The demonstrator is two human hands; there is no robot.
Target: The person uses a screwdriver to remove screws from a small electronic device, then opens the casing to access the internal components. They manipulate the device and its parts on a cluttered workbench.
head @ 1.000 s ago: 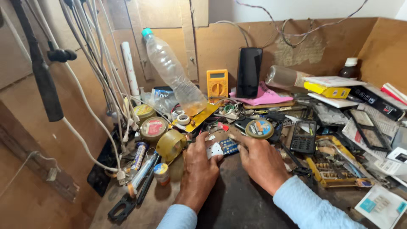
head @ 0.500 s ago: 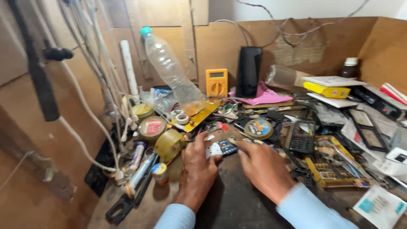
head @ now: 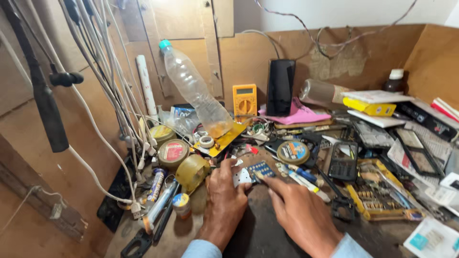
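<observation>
Far left: black strap hanging against the brown wall, white cables draped beside it and trailing down to the cluttered counter. Next along: clear plastic bottle with a blue cap, leaning tilted against the back panel, base resting among round tins and a roll of yellowish tape. Below these, a small capped tube and pens lying near the counter's edge.

Centre: left hand resting on the counter, fingers curled down onto a small keypad piece with blue buttons, pinning its near edge; grip partly hidden, so cannot tell how tightly closed. Just right: right hand, loosely open, forefinger stretched out with its tip touching the same keypad piece; nothing gripped. Keypad piece lying flat between both hands, just in front of a round blue-and-yellow tin.

Behind: yellow multimeter upright beside a black box, pink cloth at its foot. Further right: dark phone body lying flat, yellow screwdriver-bit case, stacked boxes and papers at the far right.
</observation>
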